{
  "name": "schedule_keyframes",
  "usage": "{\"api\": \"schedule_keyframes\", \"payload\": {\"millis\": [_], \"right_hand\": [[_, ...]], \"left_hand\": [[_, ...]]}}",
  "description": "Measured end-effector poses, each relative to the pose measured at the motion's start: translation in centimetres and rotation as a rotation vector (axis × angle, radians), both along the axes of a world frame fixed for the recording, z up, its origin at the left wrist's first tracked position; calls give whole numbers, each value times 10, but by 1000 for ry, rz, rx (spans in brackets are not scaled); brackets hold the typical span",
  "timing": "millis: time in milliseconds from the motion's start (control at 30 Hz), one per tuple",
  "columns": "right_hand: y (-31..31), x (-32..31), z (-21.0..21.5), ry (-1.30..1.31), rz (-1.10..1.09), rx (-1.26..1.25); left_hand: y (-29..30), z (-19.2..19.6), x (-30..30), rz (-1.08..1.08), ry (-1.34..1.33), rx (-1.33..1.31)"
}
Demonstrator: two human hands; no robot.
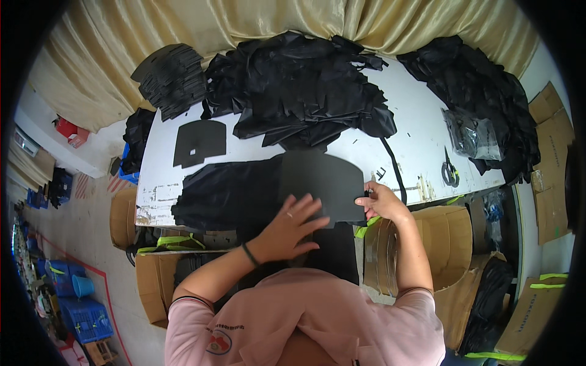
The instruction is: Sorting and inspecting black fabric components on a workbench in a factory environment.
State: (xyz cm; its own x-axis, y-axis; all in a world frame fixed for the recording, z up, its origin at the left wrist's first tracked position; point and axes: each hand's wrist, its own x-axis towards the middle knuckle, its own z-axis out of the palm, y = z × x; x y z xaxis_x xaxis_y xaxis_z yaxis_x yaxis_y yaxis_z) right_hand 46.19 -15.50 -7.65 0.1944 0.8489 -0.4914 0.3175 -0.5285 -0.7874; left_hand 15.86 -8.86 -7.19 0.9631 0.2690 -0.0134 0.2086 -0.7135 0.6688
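Pink-sleeved forearms rise from six o'clock toward the counter [421,152]. Left hand [292,222] lies flat, fingers spread, pressing on the dark stiff panel [323,180], which sits at the counter's near edge over a sheet of black fabric [226,192]. Right hand [381,201] pinches the panel's edge at three o'clock between thumb and fingers. To do this well, I judge the flat palm should hold the panel steady while the pinching side aligns the edge with the cloth beneath, without wrinkling it. At twelve o'clock lies a heap of black fabric pieces [305,85]; scissors [450,171] rest at two o'clock; a cut panel [200,141] lies at ten.
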Motion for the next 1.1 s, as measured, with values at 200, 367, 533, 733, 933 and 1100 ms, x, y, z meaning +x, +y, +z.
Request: {"api": "schedule_keyframes", "payload": {"millis": [200, 367, 533, 733, 933, 1100], "right_hand": [[98, 23, 0, -626, 72, 405], [224, 8, -47, -781, 211, 481], [278, -10, -43, -722, 160, 153], [221, -69, -12, -551, 310, 941], [113, -133, 37, -162, 491, 1015], [88, -112, 66, -319, 695, 684]], "left_hand": [[16, -38, 6, 84, 39, 510], [16, -39, 11, 60, 59, 539], [15, -34, 11, 77, 45, 489], [79, -26, -15, 610, -583, -499], [149, -11, -4, 695, -833, -901], [141, -2, -3, 804, -805, -386]]}}
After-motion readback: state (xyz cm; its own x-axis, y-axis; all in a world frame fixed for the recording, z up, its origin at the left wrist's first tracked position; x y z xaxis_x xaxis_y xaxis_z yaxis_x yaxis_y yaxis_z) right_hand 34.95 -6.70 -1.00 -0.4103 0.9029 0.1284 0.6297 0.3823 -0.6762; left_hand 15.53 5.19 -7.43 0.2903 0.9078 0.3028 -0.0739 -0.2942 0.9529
